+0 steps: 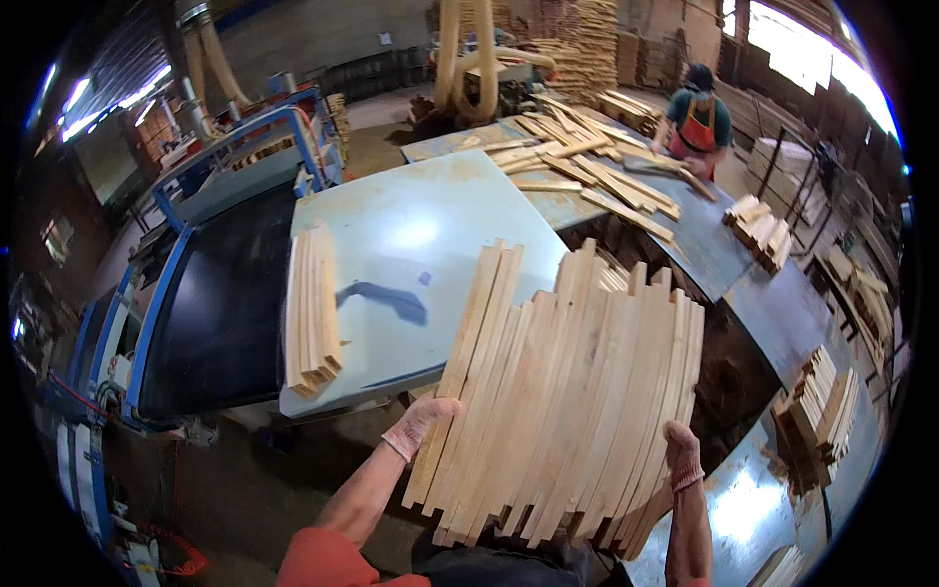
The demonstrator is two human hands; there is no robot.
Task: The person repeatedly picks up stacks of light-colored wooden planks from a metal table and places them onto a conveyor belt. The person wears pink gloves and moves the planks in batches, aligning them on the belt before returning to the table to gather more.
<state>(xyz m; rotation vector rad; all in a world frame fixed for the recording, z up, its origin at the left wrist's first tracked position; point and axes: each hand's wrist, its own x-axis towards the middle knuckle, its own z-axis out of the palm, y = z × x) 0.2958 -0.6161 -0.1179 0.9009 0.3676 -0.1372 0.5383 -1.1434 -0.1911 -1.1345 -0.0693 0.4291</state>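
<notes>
A broad layer of pale wooden strips lies side by side in front of me, their ends uneven. At its left edge, my gloved left hand presses against the outer strip. My gloved right hand grips the opposite edge, so the strips are squeezed between both hands. Fingers of both hands are partly hidden by the wood. Beyond the strips is a pale blue-white tabletop with a dark smear, and a small stack of strips rests on its left side.
A machine with a black belt and blue frame stands left. Loose boards cover a far table, where a person in a red apron works. Strip bundles sit on metal tables to the right; more strips lie nearer.
</notes>
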